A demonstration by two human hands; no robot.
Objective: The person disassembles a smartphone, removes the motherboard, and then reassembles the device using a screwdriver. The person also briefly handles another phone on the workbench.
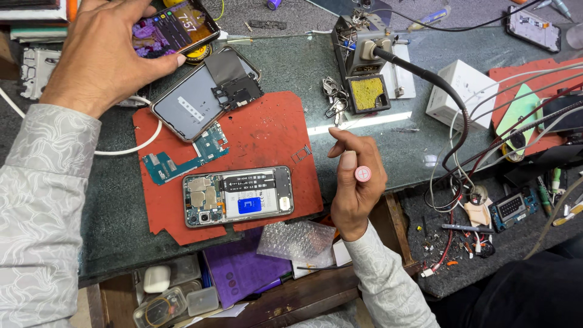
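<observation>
My left hand (100,58) grips a lit smartphone (176,27) at the top left, thumb on its lower edge. My right hand (355,185) is closed round a small screwdriver whose pink round cap (362,174) faces the camera; it hovers just right of the red work mat (267,133). On the mat lies an opened phone (238,196) with its back off, battery and boards exposed. Above it sit a teal circuit board (182,159) and a detached phone back panel (203,97).
A soldering station with a yellow sponge (367,92) stands at the back centre, its cable running right into a tangle of wires (486,152). A white box (458,94), another phone (534,27), an open drawer with bubble wrap (297,240) and purple cloth lie around.
</observation>
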